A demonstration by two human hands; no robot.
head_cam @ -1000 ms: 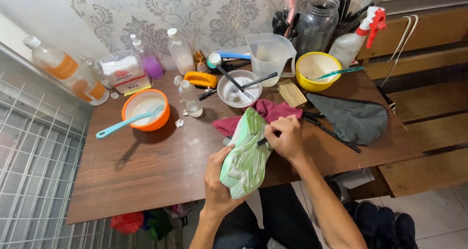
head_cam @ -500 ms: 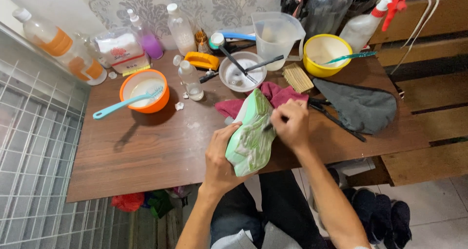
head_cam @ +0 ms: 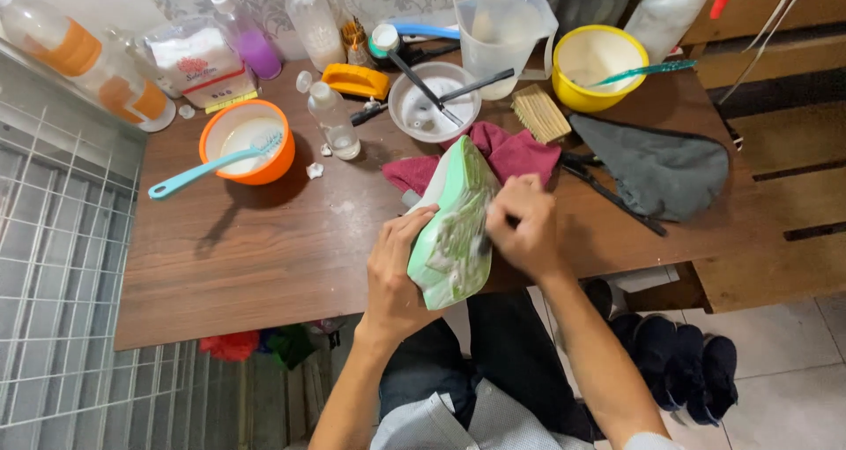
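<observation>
risk of slip and spill at counter edge

left hand (head_cam: pixel 397 269) clamped around the side of a pale green shoe (head_cam: pixel 454 225), sole turned up and toward the camera, toe pointing away. shoe held just above the near edge of the wooden counter (head_cam: pixel 264 247), partly past it and over the lap. right hand (head_cam: pixel 524 225) closed on a small tool pressed against the sole; only a dark sliver of it visible, so exact kind not confirmed. whitish foam or residue noted on the sole.

hazards noted:

- wet, soapy sole: grip of the left hand likely to slide, with the shoe liable to drop onto the lap or the tiled floor, no counter beneath most of it.
- hard strokes toward the left hand: possible scrape across fingers (head_cam: pixel 414 230) wrapped near the working area.
- foam flung off by brisk strokes: likely to land on dark trousers or the maroon cloth (head_cam: pixel 515 150) lying just behind the shoe.
- crowded surface: grey bowl (head_cam: pixel 432 106) with two tools leaning out, small clear bottle (head_cam: pixel 333 124) and orange bowl (head_cam: pixel 247 141) with a blue brush, all near; a backward elbow or a lifted toe liable to tip them.
- dark shoes (head_cam: pixel 679 362) on the floor beside the right leg: trip point on standing.
</observation>
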